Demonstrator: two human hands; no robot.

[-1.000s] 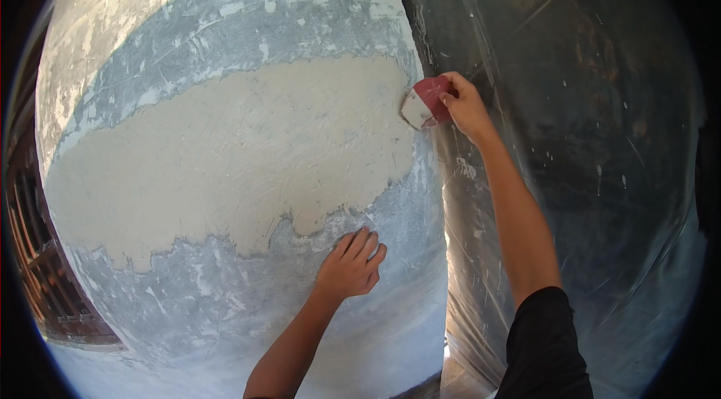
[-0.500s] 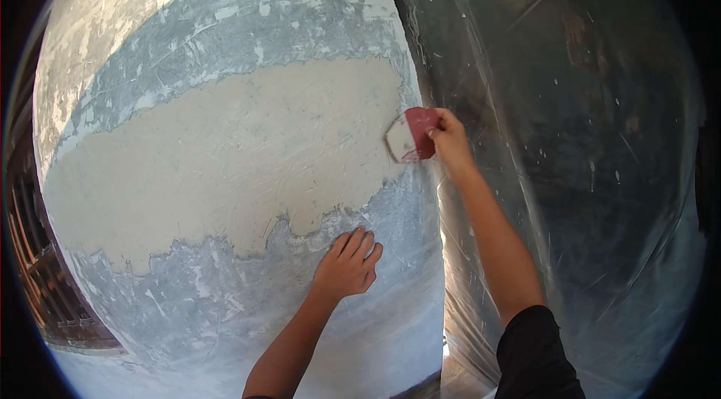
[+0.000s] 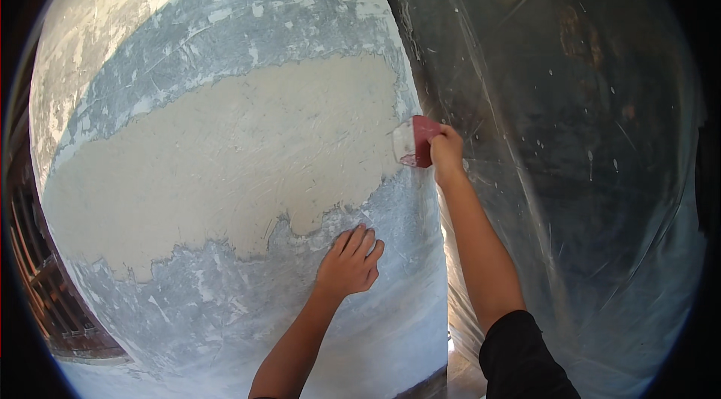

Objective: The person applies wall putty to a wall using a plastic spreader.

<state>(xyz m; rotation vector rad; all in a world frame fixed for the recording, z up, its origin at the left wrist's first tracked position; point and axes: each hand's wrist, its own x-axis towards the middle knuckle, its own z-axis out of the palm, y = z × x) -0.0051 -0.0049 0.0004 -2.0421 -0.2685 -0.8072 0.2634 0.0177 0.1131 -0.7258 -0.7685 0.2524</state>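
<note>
My right hand (image 3: pixel 446 149) grips a red-handled putty scraper (image 3: pixel 411 142), its pale blade pressed against the wall near the right edge. The wall (image 3: pixel 225 61) is grey with a wide beige patch (image 3: pixel 218 166) of bare plaster across its middle. My left hand (image 3: pixel 350 262) lies flat on the grey surface just below the ragged lower edge of that patch, fingers together, holding nothing.
Clear plastic sheeting (image 3: pixel 571 173) hangs to the right of the wall's corner, covering a dark surface. A brown wooden railing (image 3: pixel 45 301) shows at the lower left. A bright gap (image 3: pixel 449 339) opens at the bottom of the corner.
My right hand has drawn the scraper down and slightly left along the wall's right edge. My left hand has stayed flat in about the same spot.
</note>
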